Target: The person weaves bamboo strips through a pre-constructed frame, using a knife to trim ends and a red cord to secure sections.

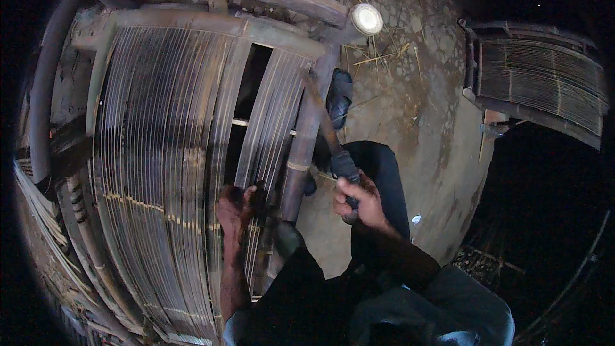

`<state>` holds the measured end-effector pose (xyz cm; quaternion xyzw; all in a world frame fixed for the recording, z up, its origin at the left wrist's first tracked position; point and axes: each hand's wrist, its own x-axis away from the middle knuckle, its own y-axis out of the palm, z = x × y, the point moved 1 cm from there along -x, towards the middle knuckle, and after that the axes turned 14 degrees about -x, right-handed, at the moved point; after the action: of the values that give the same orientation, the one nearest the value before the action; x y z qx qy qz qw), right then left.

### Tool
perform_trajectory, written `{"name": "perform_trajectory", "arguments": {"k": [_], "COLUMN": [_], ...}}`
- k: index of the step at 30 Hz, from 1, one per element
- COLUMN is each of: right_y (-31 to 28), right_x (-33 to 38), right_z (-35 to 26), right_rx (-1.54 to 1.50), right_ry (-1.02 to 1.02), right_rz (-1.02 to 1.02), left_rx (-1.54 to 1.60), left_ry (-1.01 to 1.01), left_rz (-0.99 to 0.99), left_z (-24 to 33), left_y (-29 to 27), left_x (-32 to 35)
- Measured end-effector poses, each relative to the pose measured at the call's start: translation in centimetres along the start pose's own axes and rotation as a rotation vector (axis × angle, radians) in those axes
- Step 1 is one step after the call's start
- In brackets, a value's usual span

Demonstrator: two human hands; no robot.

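Note:
My right hand is wrapped round the dark handle of a long knife. Its narrow brown blade points up and away to the left, its tip over the bamboo frame's right side. My left hand is closed over the slatted bamboo platform, beside a dark gap between the slats. Shadow hides what its fingers hold, if anything. Long thin slats run away from me, bound across by a pale lashing. A thick bamboo pole edges the platform on the right.
A round white lamp glows beyond the platform's far right corner. Dark footwear lies beside the pole. Bits of straw are scattered on the earthen floor. Another slatted bamboo bench stands at the far right.

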<state>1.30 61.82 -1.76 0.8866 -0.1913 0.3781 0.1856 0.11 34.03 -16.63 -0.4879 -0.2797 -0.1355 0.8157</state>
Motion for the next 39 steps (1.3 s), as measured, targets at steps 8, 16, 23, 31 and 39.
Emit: {"name": "perform_trajectory", "arguments": {"k": [8,16,23,31,39], "right_y": [1.4,3.0,4.2,6.1,8.5], "right_x": [0.1,-1.5,-0.9,-0.2,-6.2], "right_z": [-1.6,-1.3,-1.7,-2.5,-4.7], "right_rx": [-0.540,-0.708,-0.743,-0.771,-0.727], "right_ry": [0.225,0.304,0.350,0.399,0.360], "right_rz": [-0.131,-0.223,-0.242,-0.223,-0.207], "left_rx": [0.213,0.189,0.248,0.190,0.194], "left_ry": [0.027,-0.047,-0.082,-0.043,-0.005], "left_rz": [-0.064,-0.077,-0.093,-0.014,0.005], "left_z": [-1.1,-0.4,0.6,-0.4,0.1], "left_y": [-2.2,-2.8,-3.9,-3.0,-2.6], "left_x": [0.2,0.4,0.7,0.8,1.0]}}
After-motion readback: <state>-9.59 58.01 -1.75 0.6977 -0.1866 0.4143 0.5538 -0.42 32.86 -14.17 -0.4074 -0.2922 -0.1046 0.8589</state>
